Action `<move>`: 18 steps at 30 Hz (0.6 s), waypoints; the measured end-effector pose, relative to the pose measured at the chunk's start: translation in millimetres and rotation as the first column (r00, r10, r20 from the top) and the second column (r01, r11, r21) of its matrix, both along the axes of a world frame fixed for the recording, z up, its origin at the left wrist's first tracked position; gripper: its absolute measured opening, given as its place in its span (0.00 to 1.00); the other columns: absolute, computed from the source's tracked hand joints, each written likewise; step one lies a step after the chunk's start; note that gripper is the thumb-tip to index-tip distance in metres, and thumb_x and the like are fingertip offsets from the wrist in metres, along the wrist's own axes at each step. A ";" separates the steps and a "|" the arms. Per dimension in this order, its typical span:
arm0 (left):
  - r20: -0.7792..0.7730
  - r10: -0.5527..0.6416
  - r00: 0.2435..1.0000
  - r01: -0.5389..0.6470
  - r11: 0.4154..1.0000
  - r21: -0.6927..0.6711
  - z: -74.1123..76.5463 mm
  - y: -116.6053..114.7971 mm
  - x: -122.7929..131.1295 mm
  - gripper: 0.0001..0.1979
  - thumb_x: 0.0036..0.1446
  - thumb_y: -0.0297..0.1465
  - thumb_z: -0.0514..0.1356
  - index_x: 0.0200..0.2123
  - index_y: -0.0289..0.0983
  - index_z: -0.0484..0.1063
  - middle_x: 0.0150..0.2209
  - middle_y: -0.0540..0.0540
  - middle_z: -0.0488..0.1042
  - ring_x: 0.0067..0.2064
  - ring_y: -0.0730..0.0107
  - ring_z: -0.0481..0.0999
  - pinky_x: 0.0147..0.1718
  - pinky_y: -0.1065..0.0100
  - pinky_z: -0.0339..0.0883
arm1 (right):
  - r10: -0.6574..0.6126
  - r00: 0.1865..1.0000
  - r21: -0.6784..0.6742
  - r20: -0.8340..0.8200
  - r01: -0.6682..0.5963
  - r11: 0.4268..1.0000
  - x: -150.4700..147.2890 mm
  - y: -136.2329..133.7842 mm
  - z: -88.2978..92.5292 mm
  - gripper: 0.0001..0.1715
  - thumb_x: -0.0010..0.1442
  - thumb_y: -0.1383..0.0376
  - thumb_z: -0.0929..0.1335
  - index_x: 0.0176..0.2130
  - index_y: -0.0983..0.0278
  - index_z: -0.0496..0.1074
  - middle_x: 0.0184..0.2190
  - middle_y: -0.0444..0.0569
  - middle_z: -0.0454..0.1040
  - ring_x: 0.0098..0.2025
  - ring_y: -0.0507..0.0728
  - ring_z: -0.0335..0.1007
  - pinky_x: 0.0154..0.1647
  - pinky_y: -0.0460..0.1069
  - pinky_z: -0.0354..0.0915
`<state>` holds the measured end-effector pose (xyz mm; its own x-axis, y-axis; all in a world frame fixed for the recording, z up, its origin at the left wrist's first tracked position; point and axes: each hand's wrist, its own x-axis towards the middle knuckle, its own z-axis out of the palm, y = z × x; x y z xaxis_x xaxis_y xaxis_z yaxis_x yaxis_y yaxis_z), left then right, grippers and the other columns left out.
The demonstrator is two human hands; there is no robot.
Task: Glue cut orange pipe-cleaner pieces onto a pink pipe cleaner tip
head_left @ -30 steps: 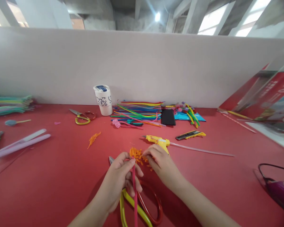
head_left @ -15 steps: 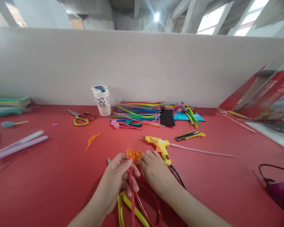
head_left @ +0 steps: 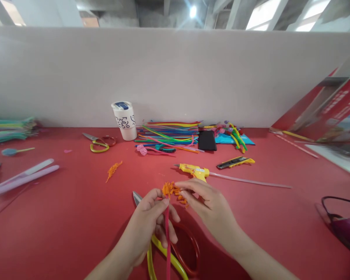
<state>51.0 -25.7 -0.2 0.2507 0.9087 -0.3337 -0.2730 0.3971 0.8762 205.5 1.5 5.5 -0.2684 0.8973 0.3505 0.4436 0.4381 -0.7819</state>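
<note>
My left hand (head_left: 148, 225) pinches the top of a pink pipe-cleaner stem (head_left: 167, 241) that runs down toward me. A curly orange pipe-cleaner tuft (head_left: 172, 191) sits at the stem's top end. My right hand (head_left: 210, 206) holds the orange tuft with its fingertips, thumb and forefinger pressed on it. Under both hands lie large scissors (head_left: 177, 252) with red and yellow handles, their blade tip showing left of my left hand.
A yellow glue gun (head_left: 194, 170) with a clear stick lies just beyond my hands. Farther back are a utility knife (head_left: 235, 162), a black phone (head_left: 207, 140), coloured pipe cleaners (head_left: 169, 136), a white cup (head_left: 124, 120), small scissors (head_left: 99, 143) and an orange scrap (head_left: 113, 170).
My right hand has shifted slightly right and up along the orange tuft, which now spreads wider. My left hand keeps its pinch on the pink stem.
</note>
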 end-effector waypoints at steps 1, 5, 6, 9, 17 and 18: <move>0.003 -0.011 1.000 0.011 1.000 -0.003 -0.3 -0.7 0.3 0.06 0.58 0.34 0.51 0.32 0.38 0.58 0.28 0.50 0.73 0.14 0.79 0.69 0.07 0.81 0.56 | 0.009 1.000 -0.010 -0.017 -0.009 1.000 -0.6 -0.7 1.2 0.11 0.59 0.70 0.62 0.37 0.59 0.72 0.34 0.44 0.74 0.37 0.52 0.70 0.37 0.46 0.64; 0.001 -0.035 0.999 0.035 0.999 -0.005 -1.0 -2.3 1.0 0.05 0.59 0.33 0.50 0.33 0.38 0.58 0.28 0.50 0.73 0.14 0.79 0.70 0.07 0.81 0.57 | -0.033 0.994 -0.100 -0.108 0.022 0.995 -1.5 -2.5 3.3 0.07 0.56 0.68 0.64 0.33 0.61 0.72 0.31 0.43 0.75 0.33 0.52 0.70 0.35 0.45 0.65; -0.002 -0.037 0.999 0.037 0.999 -0.003 -1.0 -2.2 1.1 0.05 0.59 0.33 0.50 0.33 0.37 0.59 0.28 0.50 0.73 0.14 0.79 0.70 0.07 0.81 0.57 | -0.047 0.988 -0.141 -0.145 0.027 0.990 -1.4 -3.1 3.7 0.06 0.56 0.68 0.64 0.33 0.61 0.71 0.30 0.43 0.75 0.31 0.52 0.70 0.33 0.45 0.65; -0.007 -0.043 0.999 0.043 0.999 -0.003 -0.9 -1.2 1.5 0.05 0.59 0.33 0.49 0.33 0.37 0.59 0.27 0.50 0.73 0.14 0.78 0.70 0.08 0.81 0.57 | -0.049 0.968 -0.197 -0.244 0.000 0.980 -1.0 -5.2 6.2 0.05 0.56 0.68 0.64 0.32 0.61 0.71 0.30 0.43 0.75 0.32 0.52 0.71 0.34 0.45 0.66; -0.007 -0.071 0.997 0.071 0.997 -0.013 0.8 -1.9 3.1 0.06 0.58 0.34 0.51 0.35 0.38 0.59 0.29 0.49 0.74 0.14 0.77 0.71 0.07 0.81 0.58 | -0.055 0.972 -0.270 -0.226 -0.008 0.963 -5.5 -5.2 10.9 0.06 0.51 0.71 0.66 0.28 0.62 0.73 0.27 0.43 0.74 0.31 0.51 0.69 0.34 0.45 0.65; -0.010 -0.074 0.997 0.074 0.997 -0.014 0.7 -2.1 3.4 0.05 0.58 0.34 0.51 0.35 0.38 0.59 0.29 0.49 0.74 0.14 0.77 0.71 0.08 0.81 0.58 | -0.060 0.976 -0.291 -0.208 -0.003 0.957 -5.8 -5.0 11.0 0.07 0.51 0.72 0.66 0.28 0.62 0.73 0.26 0.42 0.74 0.30 0.51 0.69 0.33 0.45 0.64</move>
<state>54.4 -27.8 0.6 0.3138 0.8830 -0.3491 -0.2334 0.4281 0.8731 199.7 -3.5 16.5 -0.1893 0.9743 0.1217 0.2624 0.1697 -0.9499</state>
